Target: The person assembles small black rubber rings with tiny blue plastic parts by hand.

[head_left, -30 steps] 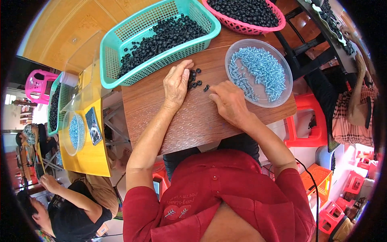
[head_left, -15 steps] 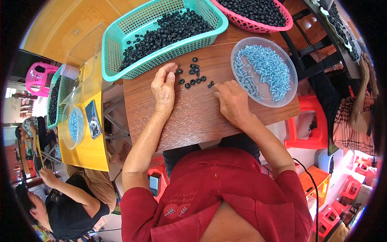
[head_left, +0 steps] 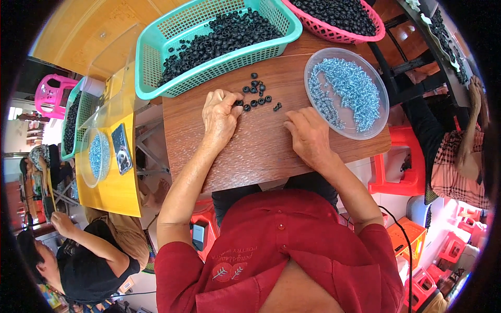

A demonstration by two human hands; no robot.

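My left hand (head_left: pixel 219 116) rests on the brown table, thumb and forefinger closed about a small black round part (head_left: pixel 239 103). Beside those fingertips lie several loose black round parts with holes (head_left: pixel 254 103), and a little cluster of dark narrow pieces (head_left: pixel 277 107) sits to their right. My right hand (head_left: pixel 309 136) has its fingers curled and pressed together next to a clear round tub (head_left: pixel 385 107) of small shiny blue pieces (head_left: pixel 355 86). Whatever its fingers may hold is hidden.
A teal basket (head_left: pixel 219 62) of black parts stands at the table's far edge, with a pink basket (head_left: pixel 334 35) of similar parts to its right. On a yellow table (head_left: pixel 109 195) at left are a phone (head_left: pixel 121 148) and another clear tub (head_left: pixel 94 180). Other people sit on both sides.
My left hand has shifted right and nearer, its thumb and forefinger closing on a black part. My right hand has drawn slightly away from the dark narrow pieces. The whole view has shifted a little.
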